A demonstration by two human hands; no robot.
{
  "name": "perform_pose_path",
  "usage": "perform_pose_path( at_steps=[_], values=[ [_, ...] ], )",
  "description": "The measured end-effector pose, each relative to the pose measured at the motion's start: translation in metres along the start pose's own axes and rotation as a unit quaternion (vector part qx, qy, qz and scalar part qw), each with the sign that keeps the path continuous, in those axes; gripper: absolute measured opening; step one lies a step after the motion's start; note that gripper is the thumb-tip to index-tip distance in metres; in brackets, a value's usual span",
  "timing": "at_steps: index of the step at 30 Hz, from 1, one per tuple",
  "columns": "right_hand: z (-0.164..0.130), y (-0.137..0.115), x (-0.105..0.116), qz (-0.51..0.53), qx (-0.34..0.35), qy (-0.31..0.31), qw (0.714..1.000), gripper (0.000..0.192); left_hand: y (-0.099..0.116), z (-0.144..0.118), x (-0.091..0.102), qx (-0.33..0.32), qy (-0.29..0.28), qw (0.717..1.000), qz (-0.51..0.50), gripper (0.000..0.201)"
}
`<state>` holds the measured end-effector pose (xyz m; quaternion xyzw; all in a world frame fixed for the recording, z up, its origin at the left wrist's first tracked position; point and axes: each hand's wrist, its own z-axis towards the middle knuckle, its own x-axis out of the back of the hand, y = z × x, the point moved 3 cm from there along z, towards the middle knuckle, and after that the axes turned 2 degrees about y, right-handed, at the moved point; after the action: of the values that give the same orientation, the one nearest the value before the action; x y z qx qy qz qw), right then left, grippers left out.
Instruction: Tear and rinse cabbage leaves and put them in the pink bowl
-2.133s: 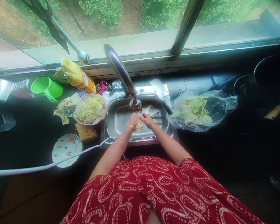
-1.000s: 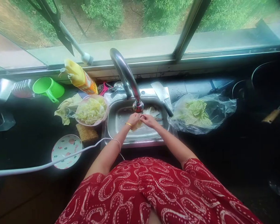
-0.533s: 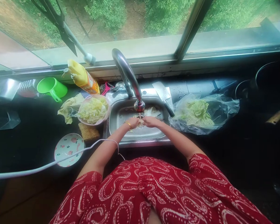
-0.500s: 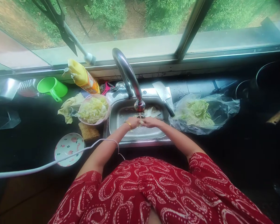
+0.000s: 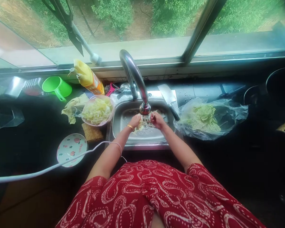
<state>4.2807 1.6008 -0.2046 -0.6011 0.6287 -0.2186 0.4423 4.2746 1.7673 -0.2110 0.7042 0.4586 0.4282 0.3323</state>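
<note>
Both hands are over the steel sink (image 5: 118, 123), right under the tap (image 5: 145, 109) — water is running down between them. The left hand (image 5: 136, 120) is curled around a pale cabbage leaf (image 5: 140, 126), holding it just beside the stream. The right hand (image 5: 156, 119) sits a little apart on the other side of the water, fingers bent inward; whether it pinches anything, I cannot tell. More leaf scraps lie at the back of the basin. On the counter (image 5: 33, 136) to the left, touching the sink's edge, a pink bowl (image 5: 97, 110) is piled with torn cabbage, a sponge (image 5: 92, 134) just in front of it — and a flowered plate (image 5: 72, 149) nearer the body. To the right, a clear plastic bag (image 5: 211, 117) holds more cabbage, with a cleaver (image 5: 168, 96) between bag and tap.
</note>
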Motion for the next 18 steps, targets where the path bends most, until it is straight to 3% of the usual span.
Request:
perform_pose_path(
  at_steps=[2, 6, 9, 11, 15, 18],
  values=[
    [0.001, 0.002, 0.003, -0.040, -0.028, -0.005, 0.999, 0.037, -0.002, -0.002, 0.001, 0.026, -0.021, 0.999, -0.010, 0.024],
    [-0.004, 0.006, -0.003, -0.173, -0.125, -0.158, 0.964, 0.047, 0.008, -0.009, -0.006, 0.023, -0.150, 0.988, 0.016, 0.044],
    [-0.006, 0.003, -0.006, -0.249, -0.191, -0.238, 0.919, 0.062, 0.019, -0.015, -0.014, -0.024, -0.228, 0.966, 0.120, 0.054],
    [-0.007, 0.001, -0.008, -0.265, -0.220, -0.279, 0.896, 0.063, 0.022, -0.017, -0.015, -0.052, -0.234, 0.951, 0.195, 0.055],
    [-0.007, -0.003, -0.009, -0.258, -0.187, -0.293, 0.901, 0.047, 0.021, -0.018, -0.005, -0.080, -0.200, 0.959, 0.184, 0.050],
    [-0.007, 0.000, -0.010, -0.288, -0.143, -0.275, 0.906, 0.038, 0.014, -0.020, -0.001, -0.078, -0.258, 0.951, 0.150, 0.027]
  ],
)
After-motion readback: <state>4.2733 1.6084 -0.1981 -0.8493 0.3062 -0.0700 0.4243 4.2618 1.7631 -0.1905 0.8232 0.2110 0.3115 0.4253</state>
